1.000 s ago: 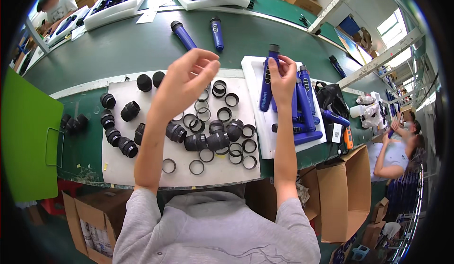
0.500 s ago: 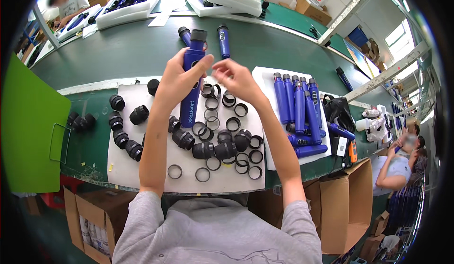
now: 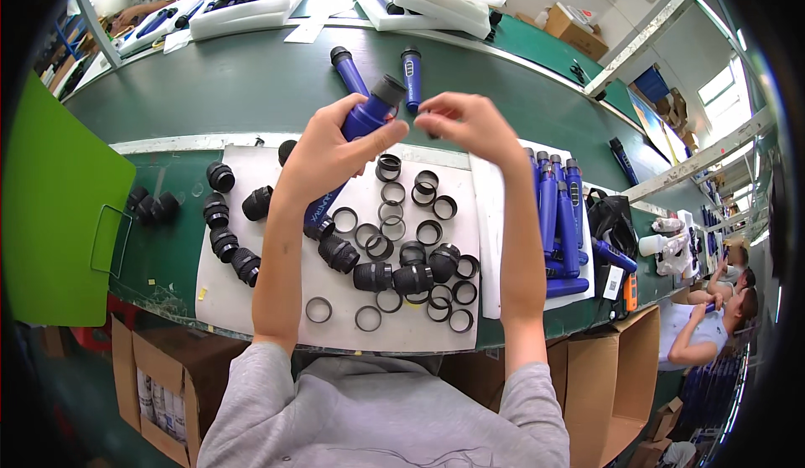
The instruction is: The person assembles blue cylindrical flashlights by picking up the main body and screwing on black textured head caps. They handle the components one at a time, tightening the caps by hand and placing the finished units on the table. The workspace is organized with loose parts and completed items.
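Above the white mat (image 3: 251, 300) of black rings (image 3: 428, 232) and caps (image 3: 373, 276), the left hand (image 3: 323, 153) is wrapped around a blue tube (image 3: 356, 128) held tilted, while the right hand (image 3: 465, 124) hovers beside its black top with fingers pinched. A loose grip could drop the tube onto the rings and scatter them. Whether the pinch holds a small part I cannot tell, and the hand hides the tube's middle.

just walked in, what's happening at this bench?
A person holds a blue tube in the left hand, raised over the white mat. The right hand is beside the tube's black end cap, fingers pinched; whether they hold anything is unclear. Loose black rings and black caps cover the mat, and more blue tubes lie to the right.
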`<state>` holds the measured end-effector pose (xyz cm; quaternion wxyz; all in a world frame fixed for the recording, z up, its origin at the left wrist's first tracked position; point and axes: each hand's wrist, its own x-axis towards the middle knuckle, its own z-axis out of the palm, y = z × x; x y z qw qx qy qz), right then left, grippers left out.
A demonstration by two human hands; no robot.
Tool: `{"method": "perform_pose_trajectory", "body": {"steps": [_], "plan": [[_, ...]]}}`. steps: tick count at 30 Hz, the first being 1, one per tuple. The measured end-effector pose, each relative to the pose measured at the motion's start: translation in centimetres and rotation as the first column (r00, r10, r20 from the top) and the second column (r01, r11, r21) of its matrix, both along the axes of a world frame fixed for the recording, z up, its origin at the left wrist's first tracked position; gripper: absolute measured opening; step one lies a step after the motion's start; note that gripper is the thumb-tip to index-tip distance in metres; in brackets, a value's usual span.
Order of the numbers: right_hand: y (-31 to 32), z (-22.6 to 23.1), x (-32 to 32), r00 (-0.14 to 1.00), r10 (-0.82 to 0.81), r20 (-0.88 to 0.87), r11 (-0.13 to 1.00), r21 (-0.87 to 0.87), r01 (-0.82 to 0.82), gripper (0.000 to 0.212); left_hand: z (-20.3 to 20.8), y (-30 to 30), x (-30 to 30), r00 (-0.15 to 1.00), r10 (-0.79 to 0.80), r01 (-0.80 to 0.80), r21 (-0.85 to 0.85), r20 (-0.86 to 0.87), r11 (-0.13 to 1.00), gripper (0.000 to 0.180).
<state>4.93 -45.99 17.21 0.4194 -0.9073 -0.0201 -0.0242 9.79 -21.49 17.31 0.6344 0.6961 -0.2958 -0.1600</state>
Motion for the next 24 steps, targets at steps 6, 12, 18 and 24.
{"method": "perform_pose_trajectory", "body": {"steps": [6, 12, 18, 24], "plan": [[1.6, 4.5, -3.2, 0.924, 0.095, 0.372, 0.914, 0.334, -0.229, 0.040, 1.0, -0.1, -1.0, 0.964, -0.094, 0.022, 0.282, 0.247, 0.959, 0.048], [5.2, 4.1, -3.4, 0.914, 0.072, 0.399, 0.978, 0.151, -0.143, 0.056, 1.2, -0.6, -2.4, 0.927, -0.014, -0.074, 0.218, 0.375, 0.973, 0.064], [6.5, 3.7, -3.0, 0.838, 0.048, 0.544, 0.994, 0.058, -0.095, 0.054, 0.0, -1.2, -1.7, 0.867, 0.120, -0.168, 0.057, 0.484, 0.984, 0.061], [5.8, 1.5, -1.1, 0.919, -0.102, 0.381, 0.951, 0.310, -0.023, 0.032, 1.2, 0.2, -0.8, 0.894, 0.205, -0.235, 0.029, 0.399, 0.971, 0.049]]}}
